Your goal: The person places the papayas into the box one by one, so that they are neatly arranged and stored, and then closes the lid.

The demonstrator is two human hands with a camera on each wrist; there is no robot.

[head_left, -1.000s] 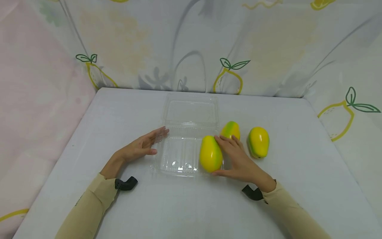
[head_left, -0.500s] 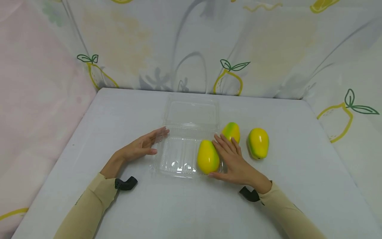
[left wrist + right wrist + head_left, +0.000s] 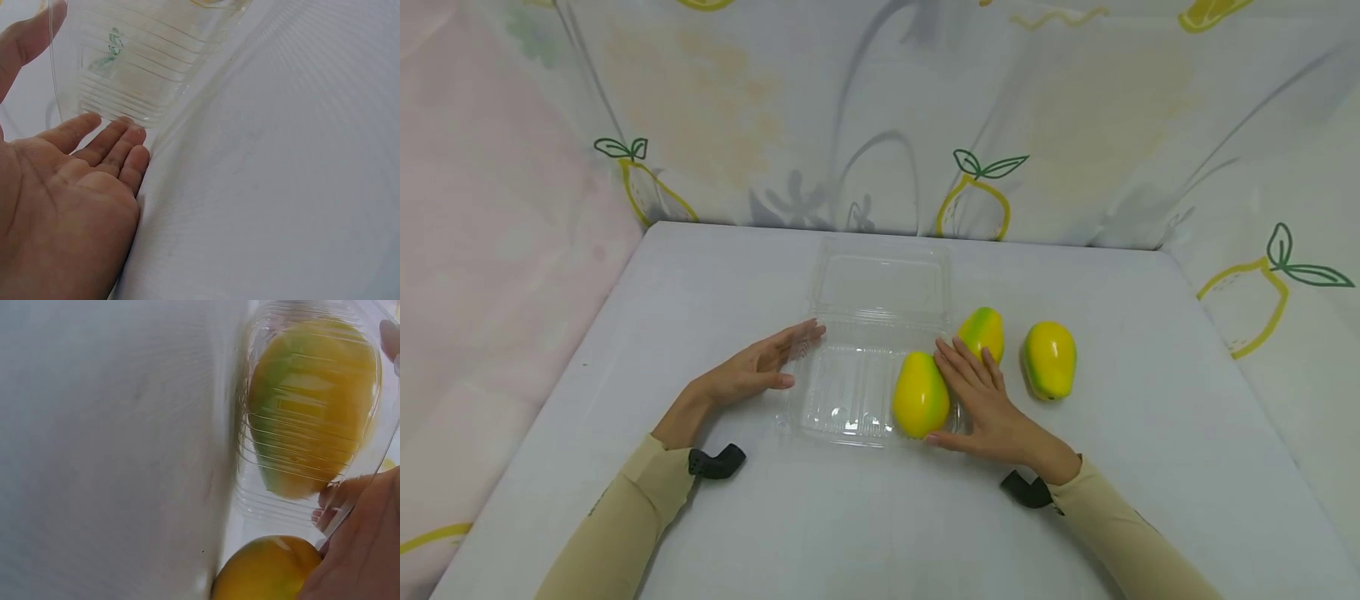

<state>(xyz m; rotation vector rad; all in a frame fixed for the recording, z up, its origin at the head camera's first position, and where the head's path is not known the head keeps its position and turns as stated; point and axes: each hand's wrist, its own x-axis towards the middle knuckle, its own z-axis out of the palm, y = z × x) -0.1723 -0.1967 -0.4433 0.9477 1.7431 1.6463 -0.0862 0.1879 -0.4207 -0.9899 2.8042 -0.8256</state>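
Note:
A clear plastic clamshell box lies with its lid folded back. One glossy yellow-green papaya sits in the right end of its base, seen through the ribbed wall in the right wrist view. My right hand is over the box's right edge, fingers extended and spread beside that papaya; whether they touch it I cannot tell. My left hand is at the box's left side, with fingertips at the clear wall and the thumb apart from the fingers.
A second papaya lies just right of the box, partly behind my right hand. Farther right is a third papaya. All rests on a white-covered table, with a lemon-print cloth behind.
The papaya by my right hand has shifted slightly left and nearer, down into the box. My right fingers have straightened away from it. The left hand stays in place.

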